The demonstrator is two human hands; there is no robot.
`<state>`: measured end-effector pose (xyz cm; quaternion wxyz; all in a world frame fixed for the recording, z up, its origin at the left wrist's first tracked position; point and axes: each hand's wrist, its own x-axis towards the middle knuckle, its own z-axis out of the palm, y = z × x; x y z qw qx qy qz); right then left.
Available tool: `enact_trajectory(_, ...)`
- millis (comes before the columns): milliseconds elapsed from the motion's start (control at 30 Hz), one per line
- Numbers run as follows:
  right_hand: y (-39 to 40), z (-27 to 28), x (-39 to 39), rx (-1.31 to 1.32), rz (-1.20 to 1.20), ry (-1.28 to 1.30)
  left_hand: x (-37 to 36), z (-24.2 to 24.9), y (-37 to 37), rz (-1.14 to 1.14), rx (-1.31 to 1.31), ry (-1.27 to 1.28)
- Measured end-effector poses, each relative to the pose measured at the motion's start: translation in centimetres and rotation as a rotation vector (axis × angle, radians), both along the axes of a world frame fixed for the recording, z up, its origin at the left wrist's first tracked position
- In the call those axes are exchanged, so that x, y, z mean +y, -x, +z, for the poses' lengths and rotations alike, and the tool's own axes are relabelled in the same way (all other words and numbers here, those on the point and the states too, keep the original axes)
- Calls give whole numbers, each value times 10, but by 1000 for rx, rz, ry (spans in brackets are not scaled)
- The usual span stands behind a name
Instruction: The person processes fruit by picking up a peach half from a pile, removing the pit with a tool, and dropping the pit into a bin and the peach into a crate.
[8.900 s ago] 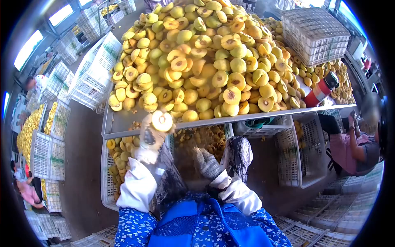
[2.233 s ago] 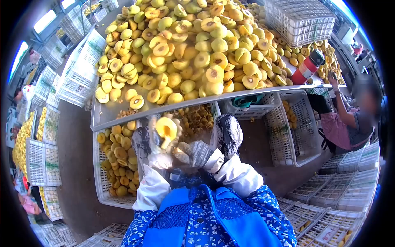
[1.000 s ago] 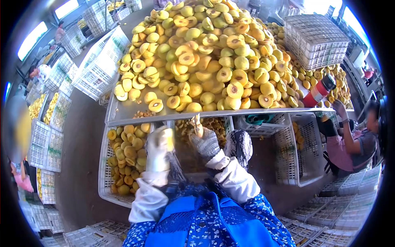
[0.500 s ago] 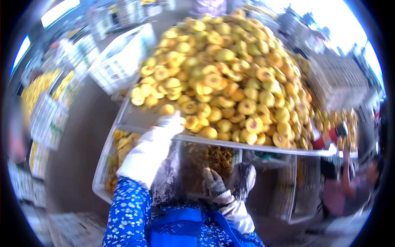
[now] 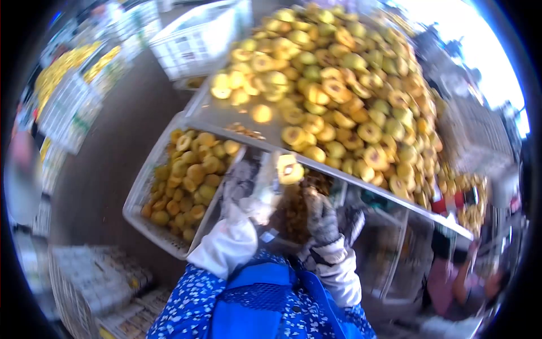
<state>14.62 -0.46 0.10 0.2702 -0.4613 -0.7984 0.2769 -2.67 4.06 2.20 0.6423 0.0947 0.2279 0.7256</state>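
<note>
My left hand [image 5: 264,195], in a white glove and blurred, is closed on a yellow peach half [image 5: 290,170] whose cut face with a brown hollow shows. It is in front of the table edge. Just right of it, my right hand [image 5: 323,220] wears a dirty grey glove; its fingers are bent together, and what they hold, if anything, I cannot make out. Beyond both hands, a large heap of peach halves [image 5: 339,96] covers the metal table [image 5: 217,116]. At my left a white crate [image 5: 135,189] holds more peach halves [image 5: 189,175].
Brown scraps [image 5: 296,217] lie below the table edge, between my hands. A white basket [image 5: 192,48] stands beyond the table's left corner. Stacked crates [image 5: 477,133] are at the right, near a red-and-black object [image 5: 451,201]. Another person [image 5: 460,282] is at the lower right.
My left hand has come back from the heap's near edge toward my right hand, now with a peach half. The view has turned, showing more of the left crate.
</note>
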Motion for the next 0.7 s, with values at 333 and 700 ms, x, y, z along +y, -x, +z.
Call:
enact_trajectory(333, 32, 34, -13, -295, -56, -186, -22, 10, -16, -126, 345, -14)
enact_trajectory(700, 24, 22, -19, -137, 41, -104, -26, 12, -42, 140, 307, 228)
